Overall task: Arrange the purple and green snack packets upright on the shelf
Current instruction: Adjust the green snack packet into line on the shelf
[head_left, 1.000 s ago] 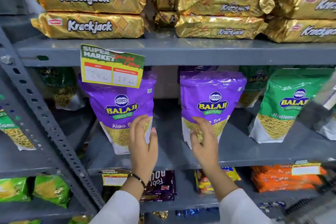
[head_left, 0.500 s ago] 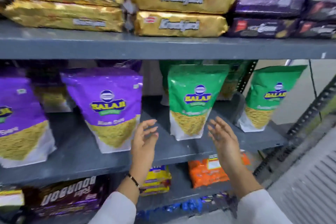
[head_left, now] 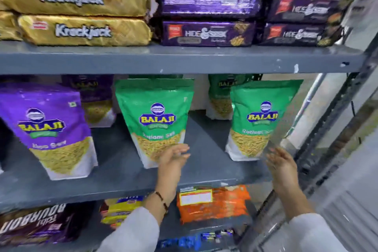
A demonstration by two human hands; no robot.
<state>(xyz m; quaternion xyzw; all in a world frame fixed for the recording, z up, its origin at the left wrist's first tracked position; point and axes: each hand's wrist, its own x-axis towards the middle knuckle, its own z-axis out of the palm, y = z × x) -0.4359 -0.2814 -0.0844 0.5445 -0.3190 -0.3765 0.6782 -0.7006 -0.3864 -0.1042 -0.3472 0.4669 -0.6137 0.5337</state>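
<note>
On the grey middle shelf (head_left: 114,178) a purple packet (head_left: 51,129) stands upright at the left, with another purple one (head_left: 96,98) behind it. Two green packets stand at the front: one in the middle (head_left: 155,116), one at the right (head_left: 259,118). A further green packet (head_left: 219,96) stands at the back. My left hand (head_left: 173,159) is open, fingers at the lower right corner of the middle green packet. My right hand (head_left: 281,163) is open just below the right green packet's bottom corner. Neither hand grips anything.
The upper shelf holds gold Krackjack packs (head_left: 81,28) and dark purple Hide & Seek packs (head_left: 206,32). Below are Bourbon packs (head_left: 34,225), yellow packs (head_left: 120,208) and orange packs (head_left: 214,202). The rack's perforated upright (head_left: 331,129) stands close on the right.
The view has swung right along the shelf, from the purple packets to the green ones. Both hands have moved right with it, and stay open and empty.
</note>
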